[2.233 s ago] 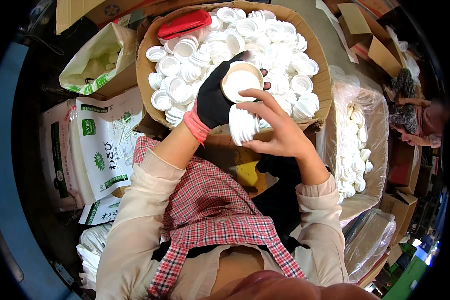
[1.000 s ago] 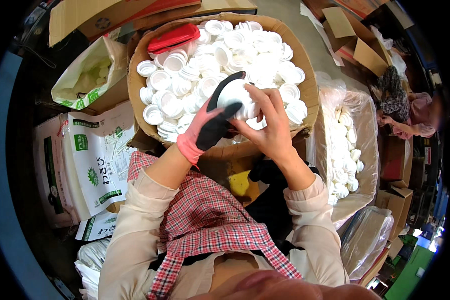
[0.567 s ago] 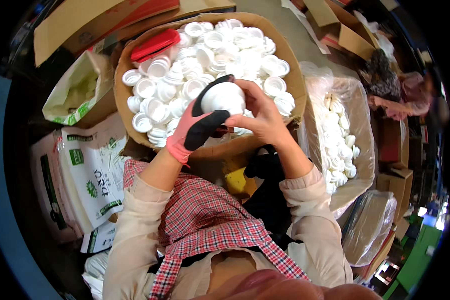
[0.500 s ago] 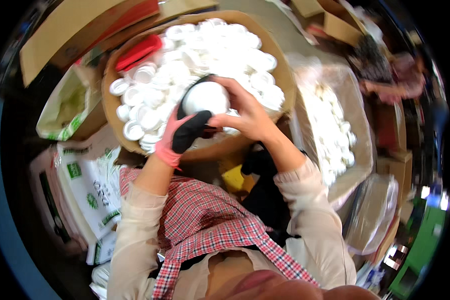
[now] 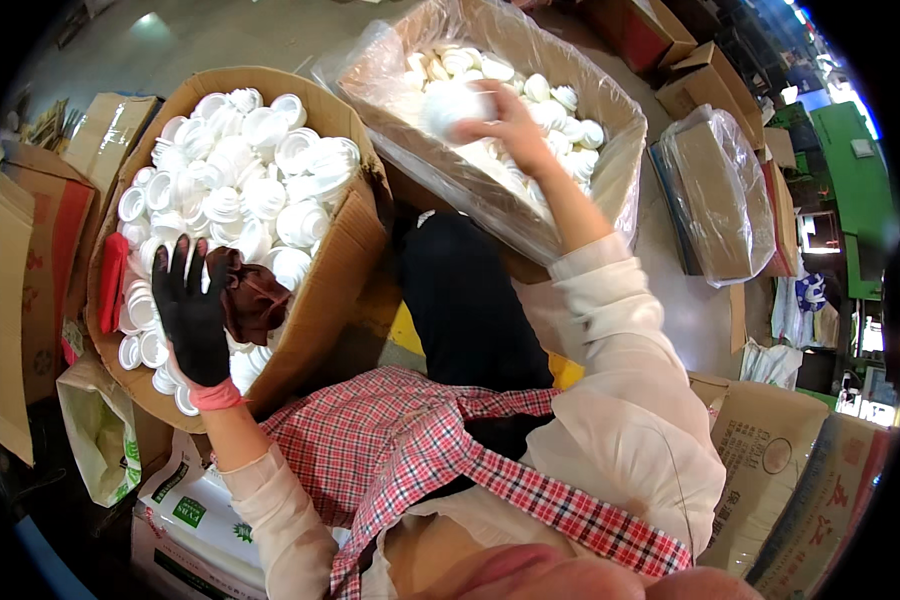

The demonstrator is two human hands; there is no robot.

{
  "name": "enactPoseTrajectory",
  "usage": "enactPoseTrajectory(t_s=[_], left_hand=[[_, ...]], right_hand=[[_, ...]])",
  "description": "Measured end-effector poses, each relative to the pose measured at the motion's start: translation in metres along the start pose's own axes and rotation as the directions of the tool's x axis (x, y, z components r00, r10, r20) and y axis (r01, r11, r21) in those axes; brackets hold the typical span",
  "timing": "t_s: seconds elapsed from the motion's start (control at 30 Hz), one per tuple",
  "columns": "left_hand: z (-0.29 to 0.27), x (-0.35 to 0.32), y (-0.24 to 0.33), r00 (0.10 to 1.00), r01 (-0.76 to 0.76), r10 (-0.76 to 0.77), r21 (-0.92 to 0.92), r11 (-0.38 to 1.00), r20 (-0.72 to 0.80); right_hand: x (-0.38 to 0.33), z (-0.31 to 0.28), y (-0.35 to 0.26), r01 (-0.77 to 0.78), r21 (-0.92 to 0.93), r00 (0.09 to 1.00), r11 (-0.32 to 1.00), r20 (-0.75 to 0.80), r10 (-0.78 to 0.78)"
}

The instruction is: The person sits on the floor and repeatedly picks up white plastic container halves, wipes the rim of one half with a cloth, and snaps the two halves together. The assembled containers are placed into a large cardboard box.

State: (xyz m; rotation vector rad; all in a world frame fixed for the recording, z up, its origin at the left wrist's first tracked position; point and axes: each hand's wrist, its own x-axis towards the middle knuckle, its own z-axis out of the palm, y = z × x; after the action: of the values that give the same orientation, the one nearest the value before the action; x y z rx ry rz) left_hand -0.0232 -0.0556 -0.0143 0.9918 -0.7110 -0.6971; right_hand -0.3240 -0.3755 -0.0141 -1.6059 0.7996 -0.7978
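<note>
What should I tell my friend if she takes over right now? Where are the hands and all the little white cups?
Left hand: in a black glove, fingers spread, resting on the white cups in the open cardboard box; a dark red-brown cloth lies beside its thumb.
Right hand: bare, stretched out over the plastic-lined box, its grip shut on a blurred white cup.
Done: many white pieces already lie in the lined box.
Left: the cardboard box is heaped full.
</note>
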Motion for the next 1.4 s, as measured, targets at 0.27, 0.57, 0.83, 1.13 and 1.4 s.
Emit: enactPoseTrajectory(t_s=[0.27, 0.57, 0.83, 1.13, 1.4], left_hand=[[-0.033, -0.002, -0.013, 0.999, 0.032, -0.032, 0.016, 0.999, 0.033], [-0.040, -0.007, -0.008, 0.999, 0.021, -0.021, 0.009, 1.000, -0.039], [-0.058, -0.016, 0.003, 0.993, -0.076, 0.064, -0.112, 0.991, -0.103], [-0.082, -0.031, 0.027, 0.924, -0.093, 0.174, 0.240, 0.966, -0.342], [-0.108, -0.049, 0.015, 0.922, 0.137, 0.131, 0.621, 0.772, -0.366]], right_hand=[[-0.039, -0.199, 0.160, -0.591, -0.297, 0.786, 0.751, -0.422, 0.452], [-0.026, -0.201, 0.216, -0.737, -0.311, 0.657, 0.600, -0.536, 0.529], [0.025, -0.106, 0.117, -0.199, -0.756, 0.979, 0.623, -0.180, 0.094], [-0.032, 0.262, -0.019, 0.741, -0.143, 0.407, 0.657, 0.873, -0.269], [-0.050, 0.374, 0.030, 0.950, -0.123, 0.257, 0.285, 0.827, -0.500]])
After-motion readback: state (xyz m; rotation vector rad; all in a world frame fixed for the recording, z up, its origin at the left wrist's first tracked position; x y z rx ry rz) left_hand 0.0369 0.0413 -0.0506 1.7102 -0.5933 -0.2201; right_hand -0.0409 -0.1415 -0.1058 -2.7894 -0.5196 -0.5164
